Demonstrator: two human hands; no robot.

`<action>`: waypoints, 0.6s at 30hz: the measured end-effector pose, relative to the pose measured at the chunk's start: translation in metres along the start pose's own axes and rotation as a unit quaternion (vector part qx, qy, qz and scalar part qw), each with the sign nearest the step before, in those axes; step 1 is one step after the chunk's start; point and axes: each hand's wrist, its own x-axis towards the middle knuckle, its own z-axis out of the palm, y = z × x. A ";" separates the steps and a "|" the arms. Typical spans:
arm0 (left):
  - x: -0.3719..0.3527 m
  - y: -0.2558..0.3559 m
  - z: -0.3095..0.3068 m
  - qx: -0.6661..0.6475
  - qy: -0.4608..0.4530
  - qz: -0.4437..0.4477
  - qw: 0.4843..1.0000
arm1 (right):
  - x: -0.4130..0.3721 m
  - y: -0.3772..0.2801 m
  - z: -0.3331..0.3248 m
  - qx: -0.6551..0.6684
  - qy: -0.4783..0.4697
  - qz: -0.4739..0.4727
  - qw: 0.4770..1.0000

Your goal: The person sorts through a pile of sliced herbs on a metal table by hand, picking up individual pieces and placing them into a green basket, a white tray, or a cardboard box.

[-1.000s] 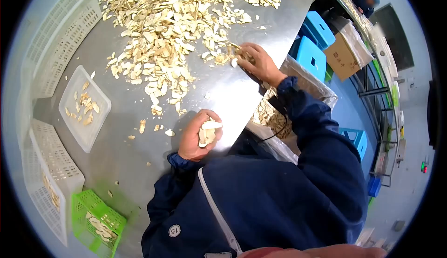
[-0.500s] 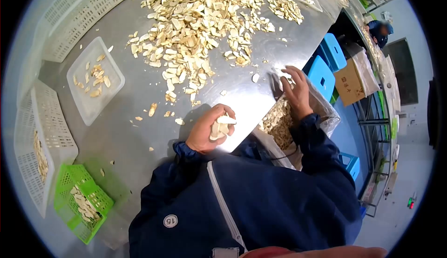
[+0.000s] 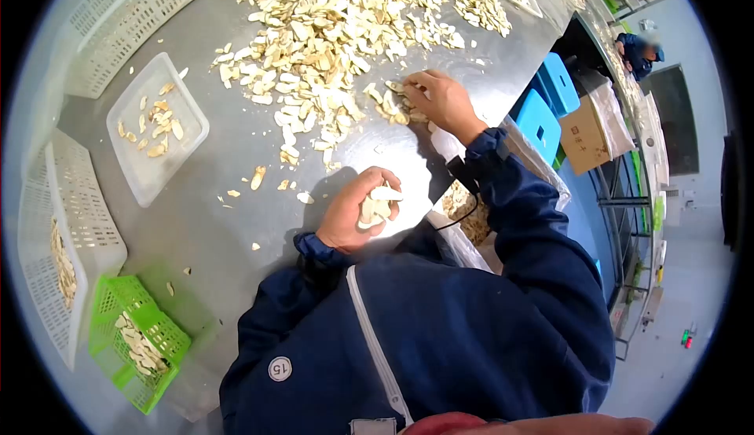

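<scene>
In the head view, my left hand [image 3: 345, 213] is closed around several pale dried slices [image 3: 377, 209], low over the metal table's front edge. My right hand [image 3: 444, 103] reaches to the right, fingers bent and apart, with its fingertips at a small cluster of slices [image 3: 386, 105]. Whether it pinches any of them is partly hidden by the fingers. Just beyond lies a large heap of the same slices [image 3: 322, 42]. Below my right forearm, a lined container [image 3: 470, 209] of slices stands beside the table edge.
On the left are a shallow white tray [image 3: 126, 148] with a few slices, white perforated baskets [image 3: 90, 191] and a green basket [image 3: 161, 321]. Blue stools [image 3: 540, 128] and a cardboard box [image 3: 580, 138] stand at right. Another person [image 3: 640, 51] is at a far table.
My right hand has moved from above the lined container, up and left to the small cluster of slices. My left hand stays nearly in place, still holding its slices.
</scene>
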 end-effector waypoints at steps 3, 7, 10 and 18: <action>0.002 -0.003 -0.006 0.023 -0.008 0.011 1.000 | -0.013 0.007 -0.012 0.077 -0.029 0.101 0.991; 0.003 -0.003 -0.005 0.028 -0.006 0.017 0.999 | -0.011 0.015 -0.015 0.026 0.021 0.098 0.995; 0.002 -0.004 -0.005 0.038 0.000 0.024 0.999 | -0.003 -0.001 -0.004 0.019 0.018 -0.004 1.000; 0.001 -0.001 -0.004 0.021 -0.009 0.011 1.000 | 0.003 -0.030 -0.008 0.117 -0.094 0.096 0.984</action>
